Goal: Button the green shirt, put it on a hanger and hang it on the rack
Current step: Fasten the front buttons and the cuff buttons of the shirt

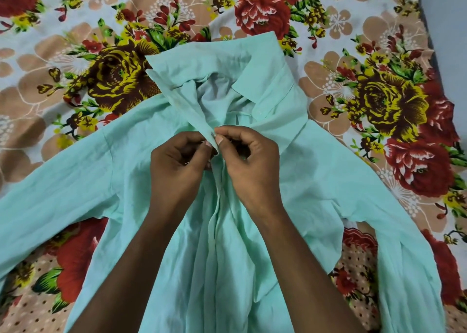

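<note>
A: Any label or writing to read on the shirt?

B: None that I can make out. The inside of the neck, just beyond the grip, is bunched and shows only plain pale cloth.

A: Where does the shirt lie?

B: Front up on a flowered sheet, collar away from the person, sleeves spread out to either side of the grip. The front edges below the grip run together in a line toward the camera.

A: And the hands?

B: Both meet at the top of the front opening, just under the collar. The left hand has its fingers curled, thumb and forefinger pinching the edge of the left front strip, which rises from the pinch up to the left collar point. The right hand is curled too, its thumb tip and forefinger pressed against the same spot from the other side, holding the facing edge of cloth. The thumbs almost touch.

A: A button there?

B: A small dark dot sits on the strip right at the pinch; whether it is a button or a hole I cannot tell. One pale button shows beyond the right hand, under the right collar
</note>
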### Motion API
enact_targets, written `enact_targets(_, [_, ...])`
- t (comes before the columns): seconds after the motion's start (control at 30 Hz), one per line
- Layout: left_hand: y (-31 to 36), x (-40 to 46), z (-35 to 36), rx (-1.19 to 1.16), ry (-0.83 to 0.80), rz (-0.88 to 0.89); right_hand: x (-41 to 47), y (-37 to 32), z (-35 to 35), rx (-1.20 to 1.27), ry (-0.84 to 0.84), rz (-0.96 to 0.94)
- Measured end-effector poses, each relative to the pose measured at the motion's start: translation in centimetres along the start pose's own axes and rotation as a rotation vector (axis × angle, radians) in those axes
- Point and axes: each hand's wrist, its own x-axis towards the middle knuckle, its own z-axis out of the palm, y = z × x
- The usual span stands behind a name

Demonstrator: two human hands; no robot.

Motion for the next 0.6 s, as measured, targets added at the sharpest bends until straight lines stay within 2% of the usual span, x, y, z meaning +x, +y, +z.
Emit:
enact_targets(0.2, [-0.47, 0.15, -0.26, -0.102, -0.031, -0.061, -0.05, 0.19, -0.30, -0.042, -0.016, -0.078])
enact_targets(0.43, [-0.53, 0.28, -0.35, -0.143, -0.059, -0.083, 0.37, -0.08, -0.52, -0.127, -0.123, -0.109])
enact_targets(0.6, [-0.55, 0.17, -0.37, -0.172, -0.084, -0.137, 0.30, 0.15, -0.67, -0.181, -0.094, -0.127])
